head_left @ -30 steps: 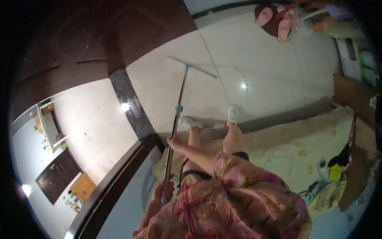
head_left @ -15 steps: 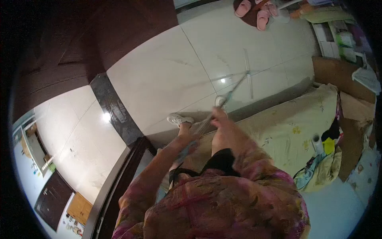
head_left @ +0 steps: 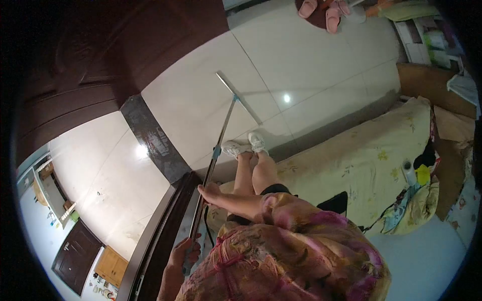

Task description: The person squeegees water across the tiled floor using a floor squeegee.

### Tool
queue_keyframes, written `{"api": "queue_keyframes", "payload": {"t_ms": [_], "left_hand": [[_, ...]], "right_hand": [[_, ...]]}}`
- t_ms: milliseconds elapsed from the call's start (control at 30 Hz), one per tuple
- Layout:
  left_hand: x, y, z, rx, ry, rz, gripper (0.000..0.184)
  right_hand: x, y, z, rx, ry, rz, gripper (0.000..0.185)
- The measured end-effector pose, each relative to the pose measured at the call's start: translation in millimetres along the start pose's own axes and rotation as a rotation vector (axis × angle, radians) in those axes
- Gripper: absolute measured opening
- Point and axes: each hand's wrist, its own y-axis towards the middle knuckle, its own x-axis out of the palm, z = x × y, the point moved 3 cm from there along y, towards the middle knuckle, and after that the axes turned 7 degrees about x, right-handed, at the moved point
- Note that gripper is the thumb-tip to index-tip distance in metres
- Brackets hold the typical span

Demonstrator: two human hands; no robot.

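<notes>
A floor squeegee with a long metal pole [head_left: 222, 131] and a thin straight head [head_left: 235, 96] slants across the view. Its head lies on the pale tiles, and a blue-grey collar sits partway along the pole. Closer to the head, my right hand [head_left: 211, 193] is closed round the pole. My left hand [head_left: 185, 252] grips the pole's upper end, low in the view near my body. White shoes [head_left: 246, 145] stand side by side just right of the pole.
A dark door [head_left: 150, 40] is at upper left, with a dark threshold strip [head_left: 150, 138] and door frame [head_left: 165, 215] close by my hands. Along the right runs a bed with a floral sheet [head_left: 351, 160]. Pink slippers [head_left: 332, 20] lie at the top.
The squeegee head has swung left across the floor, toward the door. Both hands have shifted left with the pole, and my feet have come together.
</notes>
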Motion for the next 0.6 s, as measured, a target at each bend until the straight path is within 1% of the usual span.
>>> {"api": "queue_keyframes", "payload": {"t_ms": [67, 100, 133, 167, 200, 233, 267, 300, 367, 400, 433, 467, 533, 567, 600], "left_hand": [[13.2, -1.4, 5.2, 0.11, 0.432, -0.113, 0.037], [27.4, 5.1, 10.9, 0.189, 0.649, -0.187, 0.037], [34.2, 25.6, 12.6, 0.19, 0.712, -0.301, 0.034], [41.0, 45.8, 14.4, 0.198, 0.771, -0.417, 0.031], [47.7, 65.8, 16.2, 0.212, 0.821, -0.532, 0.03], [54.5, 94.4, 15.0, -0.253, 0.627, -0.4, 0.029], [98.1, 106.4, 20.7, -0.095, 0.855, -0.204, 0.027], [129.7, 127.6, 16.5, -0.136, 0.963, -0.305, 0.029], [193.3, 169.6, 8.6, -0.188, 1.173, -0.529, 0.033], [210.3, 195.0, -4.8, -0.09, 1.227, -0.606, 0.034], [217.9, 211.6, -15.5, 0.007, 1.277, -0.691, 0.034], [214.0, 219.4, -15.7, -0.04, 1.274, -0.664, 0.034], [207.4, 229.6, -11.1, -0.112, 1.275, -0.613, 0.033], [185.6, 223.6, 5.9, -0.079, 1.166, -0.53, 0.032], [147.4, 231.7, 28.9, -0.173, 1.126, -0.584, 0.031]], "right_hand": [[-14.1, -13.3, 6.5, 0.002, 0.236, -0.152, 0.046], [-33.1, -25.4, 6.3, -0.012, 0.231, -0.103, 0.043], [-53.2, -41.3, 3.2, -0.025, 0.226, -0.054, 0.041], [-75.0, -40.5, 11.4, -0.262, 0.497, -0.119, 0.033], [-96.6, -32.8, 25.8, -0.499, 0.768, -0.185, 0.031], [-126.0, -16.6, 40.8, -0.027, 0.842, -0.086, 0.023], [-161.3, -38.7, 34.2, -0.087, 0.857, 0.103, 0.017], [-194.0, -14.9, 69.0, -0.502, 0.975, -0.035, 0.017], [-250.1, -41.2, 74.0, -0.213, 1.187, 0.298, 0.016], [-278.3, -29.4, 100.7, -0.18, 1.219, 0.406, 0.018], [-294.8, -21.3, 112.9, -0.138, 1.261, 0.462, 0.017], [-302.0, -15.3, 122.3, -0.1, 1.307, 0.52, 0.016], [-283.4, 1.1, 118.7, -0.128, 1.252, 0.523, 0.019], [-263.5, 15.5, 113.9, -0.135, 1.227, 0.52, 0.021], [-241.4, 43.1, 106.6, -0.041, 1.152, 0.508, 0.02]]}}
